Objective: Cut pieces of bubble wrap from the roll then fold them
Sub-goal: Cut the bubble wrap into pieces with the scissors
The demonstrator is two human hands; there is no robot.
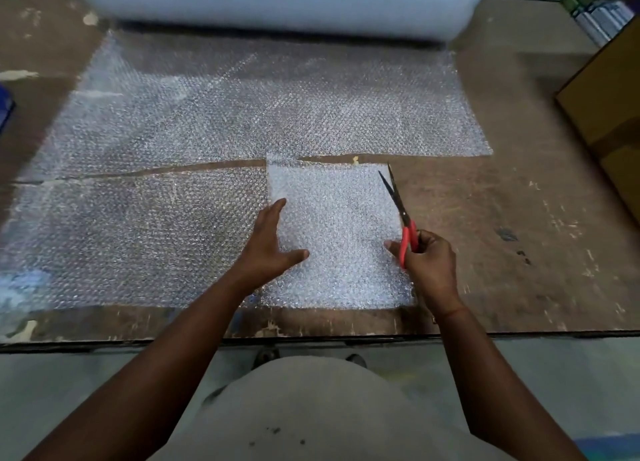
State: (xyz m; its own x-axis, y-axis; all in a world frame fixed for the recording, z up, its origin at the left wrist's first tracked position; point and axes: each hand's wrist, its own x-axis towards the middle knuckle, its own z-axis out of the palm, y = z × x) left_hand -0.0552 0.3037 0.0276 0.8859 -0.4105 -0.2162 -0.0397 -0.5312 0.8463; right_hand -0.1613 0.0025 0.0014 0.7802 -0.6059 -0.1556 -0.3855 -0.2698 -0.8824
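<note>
Worn brown desk (502, 218). Left hand (268, 242) flat, fingers spread, pressing folded bubble wrap piece (339, 235). Right hand (427, 260) grips red scissors (401, 218), blades apart. Uncut sheet (242, 114) beyond, roll (277, 3) at back.

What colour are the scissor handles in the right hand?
Red, on the dark-bladed metal scissors gripped by the right hand; the head view shows it.

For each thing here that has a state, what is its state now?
Large bubble wrap roll: partly unrolled.
Folded bubble wrap piece: flat on the brown wooden table.
Red-handled scissors: blades slightly open.
Left hand: flat on the piece.
Right hand: grips the scissors.
</note>
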